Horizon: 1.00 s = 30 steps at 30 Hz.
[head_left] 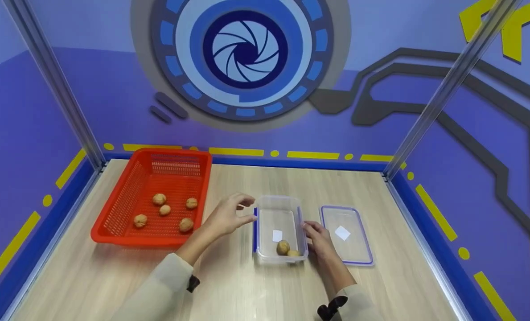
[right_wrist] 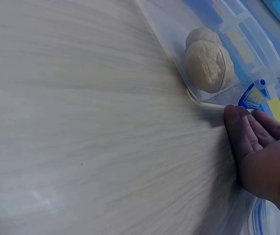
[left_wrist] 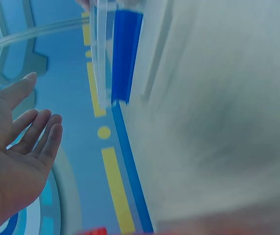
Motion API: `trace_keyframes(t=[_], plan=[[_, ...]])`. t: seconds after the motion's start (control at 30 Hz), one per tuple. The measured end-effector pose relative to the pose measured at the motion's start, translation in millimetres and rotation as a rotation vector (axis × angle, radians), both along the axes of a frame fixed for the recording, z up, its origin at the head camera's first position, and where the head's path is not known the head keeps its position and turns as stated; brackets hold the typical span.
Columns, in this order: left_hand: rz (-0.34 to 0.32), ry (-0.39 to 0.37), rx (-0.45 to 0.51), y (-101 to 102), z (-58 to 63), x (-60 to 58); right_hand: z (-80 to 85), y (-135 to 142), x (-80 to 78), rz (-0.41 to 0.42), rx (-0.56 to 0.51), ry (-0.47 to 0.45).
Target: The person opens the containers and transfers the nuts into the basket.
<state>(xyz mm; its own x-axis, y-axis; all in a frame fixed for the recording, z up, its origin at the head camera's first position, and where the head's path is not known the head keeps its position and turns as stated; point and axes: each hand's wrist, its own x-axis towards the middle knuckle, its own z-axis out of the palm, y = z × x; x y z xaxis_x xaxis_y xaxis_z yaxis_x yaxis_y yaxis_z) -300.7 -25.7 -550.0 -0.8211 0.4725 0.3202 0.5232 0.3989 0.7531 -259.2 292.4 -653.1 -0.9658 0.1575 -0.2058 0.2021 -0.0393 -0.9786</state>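
A clear plastic box (head_left: 267, 223) with blue side latches stands upright and without its lid. Two walnuts (right_wrist: 210, 66) lie together at its near end. My left hand (head_left: 225, 217) hovers at the box's left side, thumb and fingers spread apart with nothing between them; the left wrist view shows its palm bare. On the opposite side, my right hand (head_left: 319, 238) touches the box wall. In the right wrist view, its extended fingers (right_wrist: 242, 129) reach the box's lower edge beside a blue latch (right_wrist: 251, 95), while the thumb sits near the rim.
A red plastic basket (head_left: 108, 214) stands on the left, holding several walnuts (head_left: 159, 199). The clear lid (head_left: 354, 245) with a blue seal lies flat to the right of the box. Printed walls (head_left: 273, 133) and metal posts (head_left: 452, 84) enclose the wooden table (head_left: 229, 285).
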Motion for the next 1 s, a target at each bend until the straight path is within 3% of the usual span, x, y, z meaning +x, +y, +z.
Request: trace_keyframes(t=[0.5, 1.0], plan=[[-0.117, -0.030, -0.058, 49.7, -14.1, 12.5, 0.0, -0.3, 0.2, -0.015, 0.024, -0.001], [-0.249, 0.024, -0.239, 80.9, -38.7, 14.4, 1.6, -2.1, -0.1, -0.005, 0.033, 0.011]])
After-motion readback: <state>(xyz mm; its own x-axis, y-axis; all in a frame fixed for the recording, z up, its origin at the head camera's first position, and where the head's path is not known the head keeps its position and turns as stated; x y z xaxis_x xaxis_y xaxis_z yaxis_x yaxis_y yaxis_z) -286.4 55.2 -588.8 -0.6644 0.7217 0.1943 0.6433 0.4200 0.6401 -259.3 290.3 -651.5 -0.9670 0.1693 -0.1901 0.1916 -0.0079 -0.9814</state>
